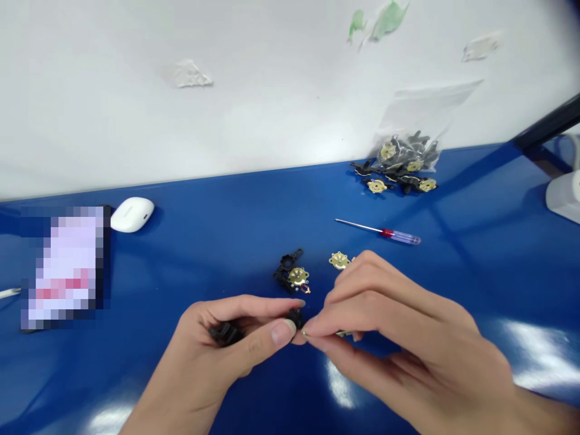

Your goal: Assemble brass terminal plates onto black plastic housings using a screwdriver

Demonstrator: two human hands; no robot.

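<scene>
My left hand [244,338] is closed around a black plastic part [226,333], whose other end shows between thumb and fingertips. Against that end, my right hand [385,326] pinches a tiny metallic piece [305,333] between thumb and index finger. Something thin and metallic [344,333] also shows beneath the right fingers. Just beyond the hands lie black plastic parts [287,262], a gold-coloured disc [298,277] and a small copper-coloured piece [306,289]. Another gold-coloured disc [339,260] rests beside the right knuckles.
A screwdriver [401,237] lies beyond my right hand. Behind it, a clear bag [410,145] and several black-and-gold parts [377,186] sit near the wall. At left are a blurred-out device [107,260] and a white case [133,214]; a white object [564,196] stands far right.
</scene>
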